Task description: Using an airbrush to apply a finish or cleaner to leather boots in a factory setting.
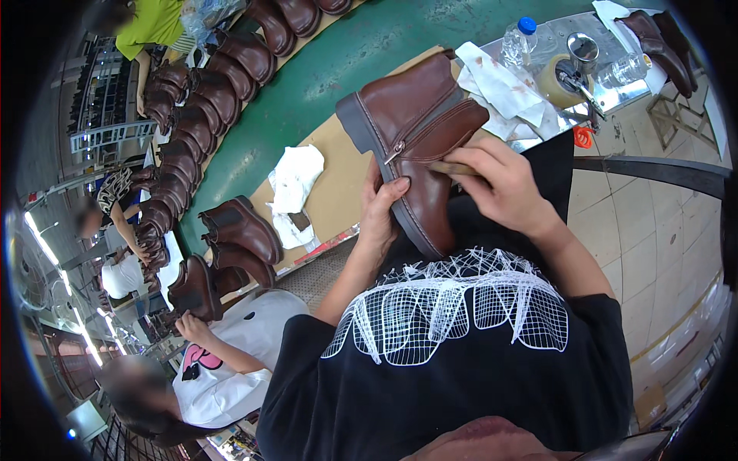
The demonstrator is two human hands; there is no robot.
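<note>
A brown leather ankle boot [419, 115] with a side zip and a dark sole is held up in front of my chest, toe toward me. My left hand [382, 203] is wrapped round its sole edge, the thumb pressed along the welt. Below the zip pull [395, 150], my right hand [503, 180] pinches a short, flat brownish stick-like tool [453, 168], its tip against the leather. What the tool's other end looks like is hidden by my fingers.
Stained white cloths [503, 84], a clear bottle with a blue cap [520, 38] and a spray gun [582, 69] lie at the right. Another cloth [296, 180] and brown boots [242, 230] are at left. A co-worker [231, 357] handles a boot nearby; a boot row [200, 115] curves behind.
</note>
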